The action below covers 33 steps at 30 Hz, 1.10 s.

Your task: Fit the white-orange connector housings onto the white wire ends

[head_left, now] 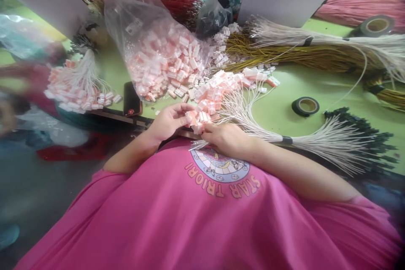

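Note:
At the table's front edge, my left hand [171,121] pinches pale pink and white plastic connectors [200,119] between thumb and fingers. Close on the right, my right hand [228,138] is closed, its fingertips at the same connectors and the white wires. Loose white wire ends [199,145] stick out below it, against the pink shirt. A taped bundle of white wires [265,135] runs rightward from behind my right hand, with pink connectors at its near end and black connectors [363,139] at its far end. Which single piece each hand grips is hidden.
A clear plastic bag [136,21] spills pink connectors onto the green table. A phone [132,99] and a second connector bundle [79,86] lie left. Rolls of black tape [305,106], yellow wires [284,57] and more white wires [316,38] lie right.

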### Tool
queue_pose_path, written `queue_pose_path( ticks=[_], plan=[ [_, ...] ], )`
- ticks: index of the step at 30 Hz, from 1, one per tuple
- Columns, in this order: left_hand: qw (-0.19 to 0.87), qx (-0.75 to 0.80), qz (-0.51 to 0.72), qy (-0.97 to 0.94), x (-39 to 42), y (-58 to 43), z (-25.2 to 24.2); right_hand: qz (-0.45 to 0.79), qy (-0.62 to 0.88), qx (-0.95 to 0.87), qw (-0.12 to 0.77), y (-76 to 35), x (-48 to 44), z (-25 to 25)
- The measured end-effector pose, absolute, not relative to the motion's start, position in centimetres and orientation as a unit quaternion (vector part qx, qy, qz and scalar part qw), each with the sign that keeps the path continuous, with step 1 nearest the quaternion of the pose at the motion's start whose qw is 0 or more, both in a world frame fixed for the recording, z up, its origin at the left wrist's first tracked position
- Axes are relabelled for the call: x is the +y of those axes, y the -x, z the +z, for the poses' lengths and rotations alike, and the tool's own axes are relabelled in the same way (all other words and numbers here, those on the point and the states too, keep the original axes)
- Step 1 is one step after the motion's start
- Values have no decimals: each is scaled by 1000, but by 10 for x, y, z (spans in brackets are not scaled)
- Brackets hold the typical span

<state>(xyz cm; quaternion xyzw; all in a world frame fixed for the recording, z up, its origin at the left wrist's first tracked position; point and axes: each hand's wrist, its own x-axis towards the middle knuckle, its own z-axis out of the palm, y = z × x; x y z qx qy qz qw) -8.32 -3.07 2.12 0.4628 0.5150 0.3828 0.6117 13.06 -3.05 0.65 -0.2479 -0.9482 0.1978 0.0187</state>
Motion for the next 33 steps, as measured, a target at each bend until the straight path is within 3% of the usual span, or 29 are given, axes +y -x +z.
queue_pose_path(
  ticks=[10, 16, 20, 28, 33],
  plan=[
    [621, 510, 374, -463, -32, 84, 21, 243, 239, -939, 40, -129, -28, -4],
    [645, 485, 358, -469, -33, 77, 23, 443, 303, -825, 178, -146, -15, 18],
    [696, 447, 321, -461, -33, 66, 24, 513, 353, -735, 268, -153, -6, 22],
    [666, 458, 327, -490, -32, 56, 25, 434, 417, -742, 295, -147, -11, 15],
    [566, 499, 331, -566, -34, 54, 27, 399, 442, -757, 269, -145, -11, 12]
  ],
)
